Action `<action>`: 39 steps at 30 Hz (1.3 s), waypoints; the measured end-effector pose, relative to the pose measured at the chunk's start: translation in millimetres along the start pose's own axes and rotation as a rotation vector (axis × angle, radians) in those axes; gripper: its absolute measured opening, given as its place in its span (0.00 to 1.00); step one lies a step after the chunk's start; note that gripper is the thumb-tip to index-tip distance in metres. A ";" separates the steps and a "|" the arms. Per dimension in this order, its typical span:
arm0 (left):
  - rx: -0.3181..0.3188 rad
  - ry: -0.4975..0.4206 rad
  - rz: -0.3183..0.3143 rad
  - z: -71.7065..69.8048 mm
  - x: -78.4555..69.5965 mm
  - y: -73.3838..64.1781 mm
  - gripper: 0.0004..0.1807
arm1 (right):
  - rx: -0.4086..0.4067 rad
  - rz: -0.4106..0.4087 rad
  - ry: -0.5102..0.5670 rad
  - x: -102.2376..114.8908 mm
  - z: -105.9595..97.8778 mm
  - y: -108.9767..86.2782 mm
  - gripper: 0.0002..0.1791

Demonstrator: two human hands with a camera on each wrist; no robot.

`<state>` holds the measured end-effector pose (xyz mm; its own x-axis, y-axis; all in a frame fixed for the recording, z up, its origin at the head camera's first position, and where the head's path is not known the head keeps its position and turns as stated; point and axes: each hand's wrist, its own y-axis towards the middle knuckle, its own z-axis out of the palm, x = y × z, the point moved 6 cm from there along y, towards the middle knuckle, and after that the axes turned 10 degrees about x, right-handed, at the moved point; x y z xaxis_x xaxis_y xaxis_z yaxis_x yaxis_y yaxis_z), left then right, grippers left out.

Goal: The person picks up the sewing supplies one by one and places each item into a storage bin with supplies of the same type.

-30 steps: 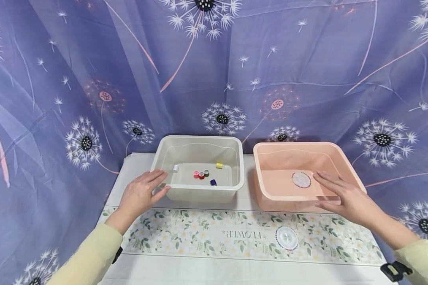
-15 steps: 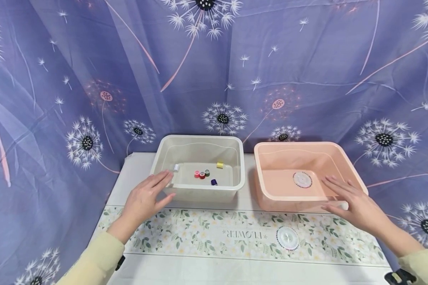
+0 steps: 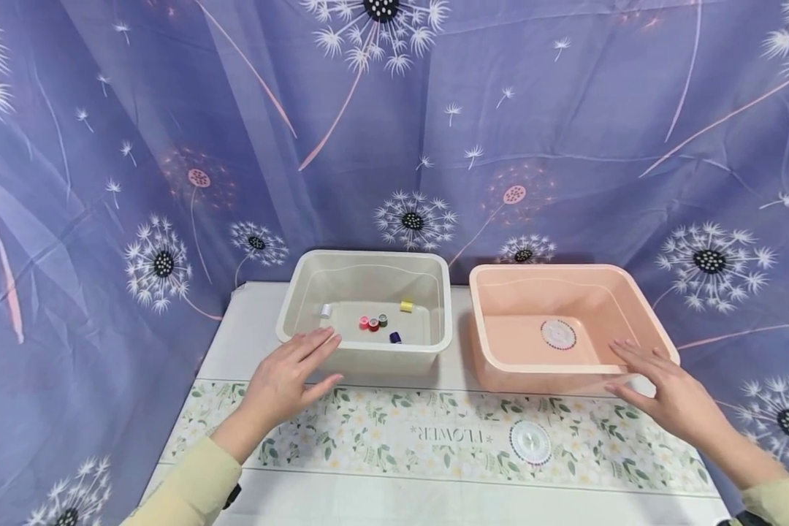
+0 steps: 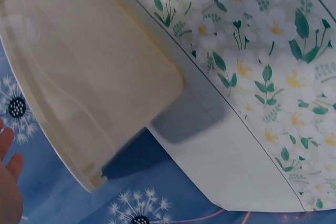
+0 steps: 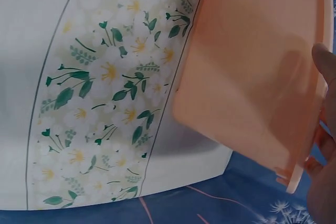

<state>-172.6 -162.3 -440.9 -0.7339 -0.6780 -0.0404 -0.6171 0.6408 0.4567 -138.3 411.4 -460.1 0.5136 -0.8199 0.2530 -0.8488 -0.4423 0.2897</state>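
My left hand (image 3: 289, 376) hovers at the front left corner of a light grey plastic basin (image 3: 381, 361), fingers extended and holding nothing. Inside that basin lie several small thread spools, among them a yellow spool (image 3: 406, 306), a white spool (image 3: 326, 310) and a navy spool (image 3: 395, 337). At the front right corner of a peach plastic basin (image 3: 532, 381) is my right hand (image 3: 673, 394), its fingers loosely straight over the rim. Whether it touches the rim, I cannot tell. A round pin wheel (image 3: 558, 334) with coloured heads around its edge lies on the peach basin's floor.
Another pin wheel (image 3: 530, 442) lies on the floral strip (image 3: 368, 431) of the white table, in front of the peach basin. A purple dandelion-print curtain (image 3: 394, 131) hangs behind and at both sides. A narrow gap separates the basins.
My left hand has drifted right along the grey basin's front corner. My right hand has shifted right and slightly nearer, away from the pin wheel. Basins and their contents stay put.
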 end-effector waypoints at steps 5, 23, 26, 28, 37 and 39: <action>0.001 -0.004 0.041 5.5 -12.8 3.9 0.36 | -0.015 0.012 -0.002 -2.5 2.4 -2.7 0.43; 0.025 -0.006 0.160 35.3 -52.7 9.9 0.34 | -0.120 0.057 -0.014 -8.4 5.0 -6.4 0.27; 0.036 0.003 0.173 40.4 -57.6 10.5 0.33 | -0.130 0.068 -0.020 -8.5 4.8 -6.9 0.26; 0.045 0.002 0.178 43.5 -60.4 11.3 0.33 | -0.130 0.079 -0.025 -8.5 4.8 -7.2 0.25; 0.072 -0.003 0.185 58.3 -72.4 16.8 0.34 | -0.119 0.118 -0.026 -8.3 5.8 -10.5 0.26; 0.076 -0.001 0.189 63.1 -75.1 18.3 0.33 | -0.122 0.117 -0.023 -8.4 6.3 -10.8 0.25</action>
<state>-146.7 -77.0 -485.6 -0.8388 -0.5431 0.0391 -0.4881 0.7818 0.3880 -134.3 420.8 -471.1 0.4080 -0.8720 0.2704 -0.8803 -0.2972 0.3699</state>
